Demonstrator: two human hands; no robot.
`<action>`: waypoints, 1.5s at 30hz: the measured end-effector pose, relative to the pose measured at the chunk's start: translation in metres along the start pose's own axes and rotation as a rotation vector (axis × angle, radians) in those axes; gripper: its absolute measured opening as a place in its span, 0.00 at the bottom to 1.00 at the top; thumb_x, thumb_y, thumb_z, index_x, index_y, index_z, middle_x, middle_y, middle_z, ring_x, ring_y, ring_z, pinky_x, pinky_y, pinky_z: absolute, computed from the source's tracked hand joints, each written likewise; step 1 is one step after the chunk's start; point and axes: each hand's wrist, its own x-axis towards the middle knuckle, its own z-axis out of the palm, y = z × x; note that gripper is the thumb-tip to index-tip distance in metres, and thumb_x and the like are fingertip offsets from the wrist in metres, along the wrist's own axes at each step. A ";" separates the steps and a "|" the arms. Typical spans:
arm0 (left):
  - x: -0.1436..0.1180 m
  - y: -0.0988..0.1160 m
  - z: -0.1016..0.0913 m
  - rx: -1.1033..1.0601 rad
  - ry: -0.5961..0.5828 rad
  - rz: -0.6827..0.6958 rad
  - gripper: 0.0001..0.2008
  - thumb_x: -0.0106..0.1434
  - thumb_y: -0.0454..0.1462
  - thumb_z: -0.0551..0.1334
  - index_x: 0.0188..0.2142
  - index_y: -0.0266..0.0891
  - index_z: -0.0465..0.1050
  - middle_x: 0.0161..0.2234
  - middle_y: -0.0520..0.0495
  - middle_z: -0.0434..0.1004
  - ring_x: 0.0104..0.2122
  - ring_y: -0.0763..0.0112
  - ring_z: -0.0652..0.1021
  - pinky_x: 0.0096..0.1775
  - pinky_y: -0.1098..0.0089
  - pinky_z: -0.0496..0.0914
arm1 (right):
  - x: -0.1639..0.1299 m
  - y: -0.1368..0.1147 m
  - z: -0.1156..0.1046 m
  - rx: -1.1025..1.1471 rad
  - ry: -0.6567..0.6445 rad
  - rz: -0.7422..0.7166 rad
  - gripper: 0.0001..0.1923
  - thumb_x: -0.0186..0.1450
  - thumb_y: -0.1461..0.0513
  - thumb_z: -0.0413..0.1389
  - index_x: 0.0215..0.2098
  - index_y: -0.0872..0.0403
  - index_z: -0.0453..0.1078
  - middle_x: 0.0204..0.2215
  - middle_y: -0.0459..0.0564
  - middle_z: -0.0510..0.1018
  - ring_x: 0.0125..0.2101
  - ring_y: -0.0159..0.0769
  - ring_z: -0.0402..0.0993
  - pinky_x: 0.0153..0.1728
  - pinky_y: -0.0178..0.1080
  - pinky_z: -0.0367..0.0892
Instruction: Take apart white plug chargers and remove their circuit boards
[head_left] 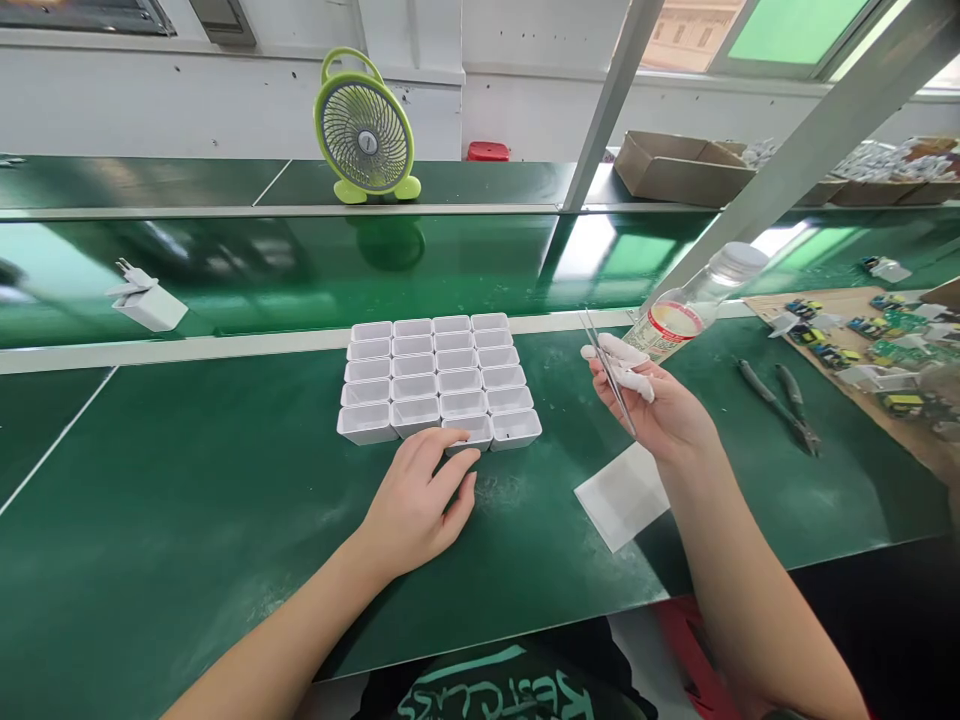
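L hand (420,500): flat on the green surface (187,500), fingers loosely spread, holding nothing; fingertips touch the near wall of a white cup (469,432) in the front row of the cup block (439,378). Block = 4 cols × approx. 6 rows of small open white cups, packed edge to edge, long axis running away from the person. It lies directly ahead of the L hand, and ahead-left of the R. L hand is the nearer one, in contact.

R hand (652,410): raised off the surface, closed round metal tweezers (607,372), white cots on two fingertips; tweezer tips point up and away, well apart from the block.

Outward: white sheet (622,495) under the R wrist; clear bottle (694,305) just beyond the R hand; pliers (780,400) farther right; circuit boards (862,335) at right edge; white charger (146,300) far left; green fan (365,128) at the back.
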 end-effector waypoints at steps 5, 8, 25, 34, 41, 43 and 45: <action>-0.001 0.000 0.000 -0.003 -0.015 -0.003 0.14 0.63 0.28 0.61 0.49 0.36 0.69 0.50 0.38 0.70 0.51 0.57 0.72 0.51 0.56 0.71 | -0.001 0.001 0.002 0.015 -0.040 -0.095 0.18 0.58 0.63 0.62 0.47 0.50 0.75 0.50 0.48 0.78 0.59 0.38 0.68 0.65 0.39 0.60; -0.001 0.000 0.000 -0.004 -0.021 -0.003 0.14 0.63 0.28 0.61 0.49 0.36 0.69 0.50 0.38 0.70 0.51 0.57 0.72 0.51 0.56 0.71 | -0.006 0.002 0.007 -0.046 -0.006 -0.123 0.17 0.60 0.62 0.64 0.48 0.49 0.76 0.48 0.46 0.80 0.56 0.38 0.72 0.63 0.39 0.63; 0.000 0.000 -0.001 0.013 -0.015 0.014 0.14 0.63 0.28 0.61 0.49 0.35 0.69 0.51 0.36 0.68 0.51 0.56 0.72 0.49 0.57 0.73 | -0.010 0.008 0.014 -0.660 0.175 -0.294 0.14 0.57 0.58 0.64 0.41 0.50 0.80 0.32 0.48 0.80 0.28 0.36 0.73 0.25 0.39 0.70; -0.001 0.000 -0.001 0.013 -0.018 0.014 0.14 0.63 0.28 0.61 0.48 0.34 0.69 0.51 0.36 0.67 0.51 0.56 0.72 0.50 0.57 0.72 | -0.004 0.010 0.000 -1.050 0.157 -0.301 0.12 0.57 0.63 0.55 0.36 0.52 0.78 0.30 0.49 0.81 0.31 0.41 0.76 0.30 0.40 0.68; -0.001 0.000 -0.001 0.011 -0.028 0.007 0.13 0.63 0.28 0.61 0.48 0.34 0.70 0.52 0.36 0.67 0.51 0.57 0.72 0.49 0.58 0.72 | -0.006 0.010 0.006 -1.120 0.123 -0.259 0.14 0.54 0.66 0.54 0.36 0.54 0.77 0.31 0.48 0.81 0.29 0.38 0.77 0.30 0.37 0.69; -0.002 0.001 -0.001 0.009 -0.031 0.008 0.13 0.63 0.28 0.61 0.48 0.34 0.70 0.52 0.36 0.67 0.50 0.57 0.72 0.49 0.58 0.72 | -0.006 0.011 0.008 -1.103 0.110 -0.248 0.15 0.56 0.65 0.54 0.40 0.54 0.78 0.35 0.50 0.82 0.32 0.39 0.78 0.32 0.37 0.70; -0.002 0.001 -0.001 0.005 -0.034 0.008 0.13 0.63 0.28 0.61 0.48 0.34 0.70 0.52 0.36 0.67 0.51 0.57 0.72 0.50 0.58 0.72 | -0.005 0.012 0.008 -1.089 0.095 -0.232 0.16 0.56 0.65 0.55 0.42 0.54 0.78 0.38 0.51 0.83 0.37 0.40 0.79 0.36 0.38 0.72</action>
